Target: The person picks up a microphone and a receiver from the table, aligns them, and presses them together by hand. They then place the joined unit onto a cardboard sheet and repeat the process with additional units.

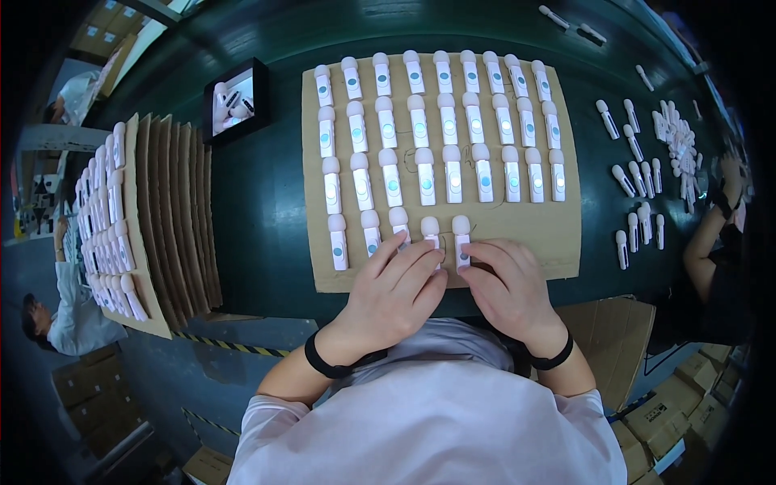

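On a brown cardboard sheet lie rows of small white wand-shaped devices with rounded pale heads, many showing a round blue or lit disc. In the front row, my left hand is closed around the lower part of one white wand-shaped device; its fingers hide most of the body. Just right of it, my right hand pinches another wand-shaped device at its lower end between thumb and fingers. Both devices lie with their heads pointing away from me.
Left stands a stack of cardboard sheets beside a loaded sheet of devices. A black box holds a few pieces. Loose devices lie heaped on the green table at right, near another person's arm. Another person is far left.
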A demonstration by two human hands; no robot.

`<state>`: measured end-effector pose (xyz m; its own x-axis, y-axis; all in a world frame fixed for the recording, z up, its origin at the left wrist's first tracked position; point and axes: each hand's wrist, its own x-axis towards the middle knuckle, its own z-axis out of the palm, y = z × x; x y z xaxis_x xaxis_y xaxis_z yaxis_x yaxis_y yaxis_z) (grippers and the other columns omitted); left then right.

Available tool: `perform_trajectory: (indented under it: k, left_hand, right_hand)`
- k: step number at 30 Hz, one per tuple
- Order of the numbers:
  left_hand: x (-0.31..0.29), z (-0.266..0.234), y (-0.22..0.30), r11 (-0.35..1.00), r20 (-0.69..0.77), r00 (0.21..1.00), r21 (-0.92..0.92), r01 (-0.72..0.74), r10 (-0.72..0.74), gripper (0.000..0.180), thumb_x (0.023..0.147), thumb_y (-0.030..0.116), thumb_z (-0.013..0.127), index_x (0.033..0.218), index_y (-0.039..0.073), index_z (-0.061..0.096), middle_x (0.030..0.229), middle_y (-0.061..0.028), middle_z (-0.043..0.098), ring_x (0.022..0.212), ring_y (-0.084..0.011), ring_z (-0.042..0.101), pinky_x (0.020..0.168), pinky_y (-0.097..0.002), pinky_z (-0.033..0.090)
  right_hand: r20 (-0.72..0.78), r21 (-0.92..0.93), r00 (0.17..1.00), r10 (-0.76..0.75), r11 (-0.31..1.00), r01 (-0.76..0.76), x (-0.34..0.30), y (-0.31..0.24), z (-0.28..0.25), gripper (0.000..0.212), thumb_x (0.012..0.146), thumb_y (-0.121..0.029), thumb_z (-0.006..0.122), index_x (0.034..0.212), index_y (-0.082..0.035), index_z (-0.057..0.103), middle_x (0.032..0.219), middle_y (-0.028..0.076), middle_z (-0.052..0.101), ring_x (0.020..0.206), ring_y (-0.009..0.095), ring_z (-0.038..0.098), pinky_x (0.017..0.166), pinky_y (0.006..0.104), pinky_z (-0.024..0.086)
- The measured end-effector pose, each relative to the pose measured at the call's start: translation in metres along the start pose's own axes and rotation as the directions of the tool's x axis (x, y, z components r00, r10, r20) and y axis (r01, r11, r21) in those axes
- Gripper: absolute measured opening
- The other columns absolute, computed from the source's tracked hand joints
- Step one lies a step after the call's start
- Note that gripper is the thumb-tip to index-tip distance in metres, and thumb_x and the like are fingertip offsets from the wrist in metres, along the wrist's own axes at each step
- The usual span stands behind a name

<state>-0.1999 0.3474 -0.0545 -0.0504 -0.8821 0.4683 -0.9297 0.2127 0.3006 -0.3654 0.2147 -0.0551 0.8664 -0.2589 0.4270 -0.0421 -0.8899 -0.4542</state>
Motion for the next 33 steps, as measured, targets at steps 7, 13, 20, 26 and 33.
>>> perform_trajectory:
  k: [7, 13, 20, 26, 33]
  left_hand:
    - [0.006, 0.003, -0.006, 0.999, -0.018, 0.999, 0.005, 0.034, -0.034, 0.016, 0.075, 0.007, 0.067, 0.091, 0.005, 0.067, 0.107, -0.0113, 0.062, 0.105, -0.0279, 0.06, 0.098, -0.048, 0.044]
    - [0.005, -0.007, -0.005, 0.987, -0.04, 0.996, -0.146, 0.071, -0.077, 0.022, 0.07, 0.003, 0.073, 0.091, 0.006, 0.067, 0.109, -0.0118, 0.063, 0.103, -0.0294, 0.061, 0.098, -0.0492, 0.044]
    - [0.015, -0.04, -0.007, 0.951, -0.09, 0.991, -0.302, 0.07, -0.101, 0.023, 0.067, 0.001, 0.076, 0.088, 0.006, 0.067, 0.107, -0.0136, 0.064, 0.101, -0.0303, 0.062, 0.096, -0.0496, 0.045]
    - [0.021, -0.064, -0.014, 0.927, -0.147, 0.973, -0.355, 0.118, -0.18, 0.021, 0.067, -0.001, 0.074, 0.086, 0.006, 0.067, 0.105, -0.0146, 0.065, 0.098, -0.0318, 0.063, 0.094, -0.0492, 0.047]
    - [0.02, -0.071, -0.021, 0.902, -0.181, 0.922, -0.337, 0.27, -0.343, 0.019, 0.068, -0.003, 0.071, 0.085, 0.005, 0.066, 0.104, -0.0151, 0.065, 0.096, -0.0334, 0.063, 0.093, -0.0476, 0.048]
  right_hand:
    - [0.022, -0.033, 0.999, 0.029, 0.999, -0.028, 0.009, 0.004, 0.0, 0.029, 0.071, -0.002, 0.07, 0.099, -0.007, 0.063, 0.113, 0.011, 0.061, 0.097, 0.03, 0.06, 0.079, 0.0412, 0.049]
    - [0.055, -0.054, 0.995, 0.086, 0.995, -0.083, 0.017, 0.008, -0.037, 0.029, 0.074, -0.001, 0.07, 0.1, -0.007, 0.062, 0.116, 0.011, 0.06, 0.1, 0.031, 0.06, 0.082, 0.0409, 0.049]
    - [-0.043, -0.193, 0.983, 0.179, 0.964, -0.184, 0.05, 0.075, -0.118, 0.026, 0.078, 0.0, 0.068, 0.103, -0.004, 0.06, 0.114, 0.013, 0.06, 0.102, 0.032, 0.06, 0.088, 0.0383, 0.049]
    - [-0.068, -0.208, 0.891, 0.45, 0.867, -0.453, 0.101, 0.193, -0.14, 0.021, 0.085, -0.005, 0.065, 0.105, -0.002, 0.06, 0.108, 0.013, 0.06, 0.1, 0.028, 0.061, 0.088, 0.0355, 0.049]
    - [-0.099, -0.494, 0.828, 0.553, 0.695, -0.523, 0.161, 0.316, -0.131, 0.02, 0.084, -0.008, 0.063, 0.104, -0.004, 0.064, 0.115, 0.016, 0.06, 0.104, 0.032, 0.06, 0.092, 0.0398, 0.048]
